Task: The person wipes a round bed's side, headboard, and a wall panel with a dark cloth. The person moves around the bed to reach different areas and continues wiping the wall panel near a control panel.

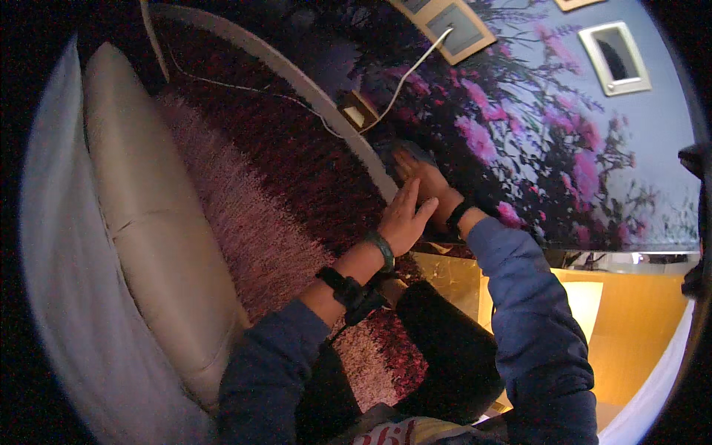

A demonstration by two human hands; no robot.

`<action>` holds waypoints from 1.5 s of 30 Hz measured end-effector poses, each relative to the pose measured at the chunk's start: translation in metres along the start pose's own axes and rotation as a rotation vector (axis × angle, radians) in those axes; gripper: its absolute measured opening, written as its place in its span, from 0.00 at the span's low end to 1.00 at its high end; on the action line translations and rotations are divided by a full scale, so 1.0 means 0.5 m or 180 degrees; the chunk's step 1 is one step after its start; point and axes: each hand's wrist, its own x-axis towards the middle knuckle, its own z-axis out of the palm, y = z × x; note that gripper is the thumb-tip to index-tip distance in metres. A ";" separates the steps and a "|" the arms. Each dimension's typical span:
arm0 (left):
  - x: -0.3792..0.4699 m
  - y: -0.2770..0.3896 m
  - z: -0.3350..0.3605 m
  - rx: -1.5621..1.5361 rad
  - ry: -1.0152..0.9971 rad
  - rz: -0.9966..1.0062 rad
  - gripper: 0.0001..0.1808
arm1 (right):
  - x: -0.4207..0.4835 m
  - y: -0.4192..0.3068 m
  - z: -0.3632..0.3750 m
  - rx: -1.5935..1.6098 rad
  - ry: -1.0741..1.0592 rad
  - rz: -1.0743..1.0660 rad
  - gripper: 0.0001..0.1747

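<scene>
My right hand (pixel 424 177) is low against the flower-printed wall (pixel 578 139), just above the pale baseboard (pixel 328 111). Its fingers press on a dark grey, cloth-like thing (pixel 418 149), mostly in shadow. My left hand (pixel 405 218) reaches up beside the right one, its fingers stretched out and thumb apart, with nothing held in it. The left fingertips overlap the right palm in view; whether they touch cannot be told. Both wrists carry dark bands.
A white cable (pixel 409 75) runs from a framed wall socket (pixel 459 30) down past a small wall box (pixel 357 111) and along the baseboard. A shaggy striped rug (pixel 267 206) covers the floor. To the left stands a beige padded bed side (pixel 161 239); lit yellowish furniture (pixel 639 334) is at right.
</scene>
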 end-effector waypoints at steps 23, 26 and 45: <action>-0.031 0.035 0.026 -0.0131 -0.0197 0.0001 0.40 | -0.325 -0.115 -0.201 -0.2305 -0.1791 -0.0652 0.18; -0.039 0.048 0.028 -0.0182 -0.0285 0.0142 0.40 | -0.328 -0.164 -0.389 -0.2052 -0.0972 -0.0643 0.14; -0.131 0.230 0.037 0.0173 -0.0508 0.1368 0.36 | -0.282 -0.209 -0.983 -0.3882 0.2321 0.0763 0.28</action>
